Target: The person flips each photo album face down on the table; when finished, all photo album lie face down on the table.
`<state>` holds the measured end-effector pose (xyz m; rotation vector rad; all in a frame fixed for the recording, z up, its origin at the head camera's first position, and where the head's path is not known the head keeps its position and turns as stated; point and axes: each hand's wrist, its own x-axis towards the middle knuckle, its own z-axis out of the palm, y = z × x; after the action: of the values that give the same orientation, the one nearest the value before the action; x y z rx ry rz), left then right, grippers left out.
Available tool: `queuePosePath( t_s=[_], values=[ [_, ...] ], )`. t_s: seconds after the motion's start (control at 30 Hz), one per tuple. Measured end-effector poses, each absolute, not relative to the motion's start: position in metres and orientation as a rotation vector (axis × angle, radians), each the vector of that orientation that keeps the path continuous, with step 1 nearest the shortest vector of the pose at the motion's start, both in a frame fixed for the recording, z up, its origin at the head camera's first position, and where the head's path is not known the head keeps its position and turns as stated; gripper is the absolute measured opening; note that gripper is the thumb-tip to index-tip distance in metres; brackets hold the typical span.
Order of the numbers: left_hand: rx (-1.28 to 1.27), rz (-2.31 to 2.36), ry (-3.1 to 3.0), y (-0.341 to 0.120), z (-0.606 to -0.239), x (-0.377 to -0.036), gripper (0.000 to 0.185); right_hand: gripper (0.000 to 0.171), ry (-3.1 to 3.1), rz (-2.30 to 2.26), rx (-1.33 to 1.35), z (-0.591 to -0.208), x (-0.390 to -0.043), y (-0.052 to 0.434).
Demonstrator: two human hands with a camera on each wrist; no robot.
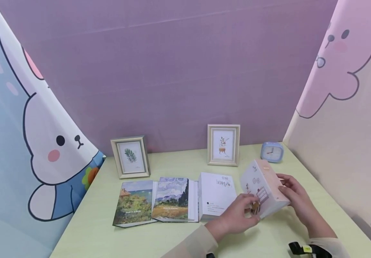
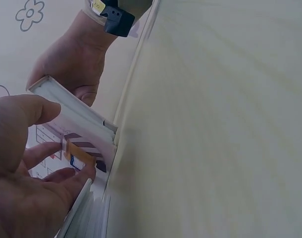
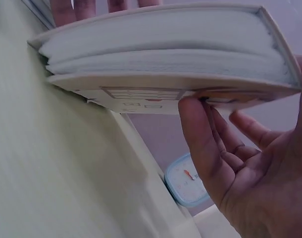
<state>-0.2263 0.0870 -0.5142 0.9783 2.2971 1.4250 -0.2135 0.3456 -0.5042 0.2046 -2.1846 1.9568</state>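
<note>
Both hands on the pink album (image 1: pixel 264 188), tilted up off the table (image 1: pixel 179 240) right of the white album (image 1: pixel 216 193) | left hand (image 1: pixel 237 215) fingers curled on its front cover | right hand (image 1: pixel 296 199) cupping the back, fingers loosely spread.

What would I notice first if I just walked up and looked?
Two hands, the left hand and right hand, hold a thick pink album tilted above the table at the right. Three more albums lie in a row to its left. Behind stand two frames and a blue clock.
</note>
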Motion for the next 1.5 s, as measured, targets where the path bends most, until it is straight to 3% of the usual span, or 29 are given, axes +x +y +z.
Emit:
queuePosePath(
  t_s=[0.37, 0.9, 1.5],
  values=[
    [0.971, 1.274, 2.422, 0.09, -0.514, -0.226, 0.053, 0.045, -2.333, 1.637, -0.038, -0.506, -0.216, 0.353],
    [1.013, 0.91, 2.653, 0.094, -0.511, -0.22, 0.061, 0.066, -2.627, 1.263, -0.192, -0.504, -0.214, 0.354],
    [1.042, 0.761, 2.699, 0.095, -0.506, -0.215, 0.059, 0.064, -2.838, 1.151, -0.166, -0.513, -0.221, 0.365]
  ],
)
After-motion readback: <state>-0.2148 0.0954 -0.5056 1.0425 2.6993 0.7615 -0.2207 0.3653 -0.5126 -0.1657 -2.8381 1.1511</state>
